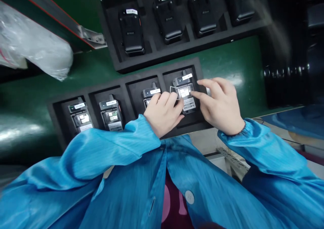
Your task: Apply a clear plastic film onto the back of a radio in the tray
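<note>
A black handheld radio (189, 104), its back compartment uncovered, lies in the right-hand pocket of the near foam tray (123, 97). A label with barcodes and a bright square recess show on it. Curled at the radio's left side, my left hand (164, 112) appears to pinch a thin pale-edged square frame (173, 88), which sticks up beside the recess. My right hand (219, 102) has its fingers apart, with one fingertip at the right edge of the recess. Partly hidden behind my left hand is another uncovered radio (151, 92).
Two more uncovered radios (82, 116) (111, 114) lie in the near tray's left pockets. Beyond it, a second foam tray (152, 58) holds several black radios (131, 33) with covers on. A clear plastic bag (50, 43) hangs over the green table (235, 63) at left.
</note>
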Demonstrator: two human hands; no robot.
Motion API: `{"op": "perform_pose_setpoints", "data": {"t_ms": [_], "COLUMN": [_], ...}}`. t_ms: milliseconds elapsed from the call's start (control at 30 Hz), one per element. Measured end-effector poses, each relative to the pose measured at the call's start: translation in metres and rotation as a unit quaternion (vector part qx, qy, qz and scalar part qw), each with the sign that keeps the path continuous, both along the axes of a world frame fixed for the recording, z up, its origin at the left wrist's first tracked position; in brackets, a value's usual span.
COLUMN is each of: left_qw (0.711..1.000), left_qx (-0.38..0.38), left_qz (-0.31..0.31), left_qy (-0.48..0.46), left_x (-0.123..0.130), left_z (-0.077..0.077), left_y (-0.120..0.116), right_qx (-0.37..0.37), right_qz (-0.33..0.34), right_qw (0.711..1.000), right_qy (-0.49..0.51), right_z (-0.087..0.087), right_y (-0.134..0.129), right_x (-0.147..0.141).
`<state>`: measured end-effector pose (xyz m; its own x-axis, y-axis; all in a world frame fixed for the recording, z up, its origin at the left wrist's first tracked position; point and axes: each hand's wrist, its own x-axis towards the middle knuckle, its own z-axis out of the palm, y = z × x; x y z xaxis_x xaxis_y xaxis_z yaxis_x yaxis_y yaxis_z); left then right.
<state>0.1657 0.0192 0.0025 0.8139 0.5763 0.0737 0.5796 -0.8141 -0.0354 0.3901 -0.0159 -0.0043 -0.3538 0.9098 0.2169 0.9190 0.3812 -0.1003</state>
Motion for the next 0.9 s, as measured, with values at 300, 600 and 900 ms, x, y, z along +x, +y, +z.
{"op": "perform_pose_setpoints", "data": {"t_ms": [300, 600, 900], "left_qw": [1.000, 1.000, 1.000], "left_qx": [-0.001, -0.008, -0.010], "left_qz": [0.016, 0.026, 0.027], "left_qy": [0.003, 0.004, 0.009], "left_x": [0.005, 0.001, 0.007], "left_z": [-0.003, -0.001, -0.007], "left_y": [-0.006, -0.001, 0.013], "right_qx": [-0.035, -0.023, -0.038], "right_qz": [-0.012, -0.062, -0.043], "right_qw": [0.998, 0.997, 0.998], "right_qy": [-0.059, 0.051, -0.040], "right_z": [-0.011, 0.002, -0.013], "right_y": [-0.023, -0.010, -0.009], "right_x": [-0.014, -0.008, -0.019]}}
